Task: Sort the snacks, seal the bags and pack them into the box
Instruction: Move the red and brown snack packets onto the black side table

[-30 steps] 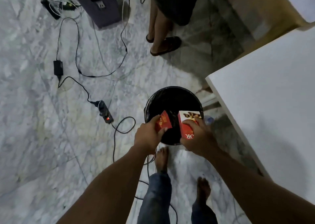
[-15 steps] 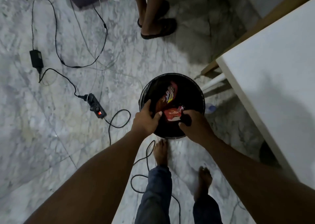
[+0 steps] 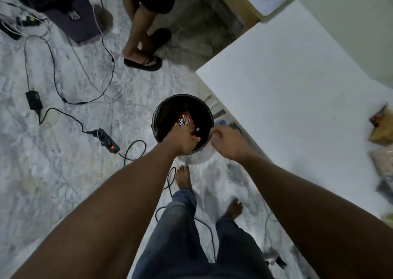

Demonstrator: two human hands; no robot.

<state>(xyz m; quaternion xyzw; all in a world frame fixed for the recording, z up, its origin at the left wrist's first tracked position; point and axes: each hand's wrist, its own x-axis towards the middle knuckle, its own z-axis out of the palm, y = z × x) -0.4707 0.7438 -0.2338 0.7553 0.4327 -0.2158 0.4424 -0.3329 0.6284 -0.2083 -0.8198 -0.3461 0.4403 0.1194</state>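
A round black bin (image 3: 163,108) with a dark liner stands on the marble floor beside the white table (image 3: 287,100). Inside it lies a red snack wrapper (image 3: 184,119) with white lettering. My left hand (image 3: 180,139) reaches down into the bin, its fingers curled onto red packaging at the near side. At the bin's right rim, the fingers of my right hand (image 3: 230,140) are pinched on the liner's edge. Several snack bags (image 3: 380,130) lie at the table's far right edge, partly cut off.
Another person's legs in black sandals (image 3: 144,63) stand beyond the bin. Black cables, a power adapter (image 3: 33,100) and a power strip (image 3: 108,143) with a red light trail across the floor to the left. A dark case (image 3: 70,17) sits at the top left. My bare feet stand just behind the bin.
The two red packets that I held over the bin one second ago have dropped inside. My left hand has gone deeper in and my right hand has moved out to the rim.
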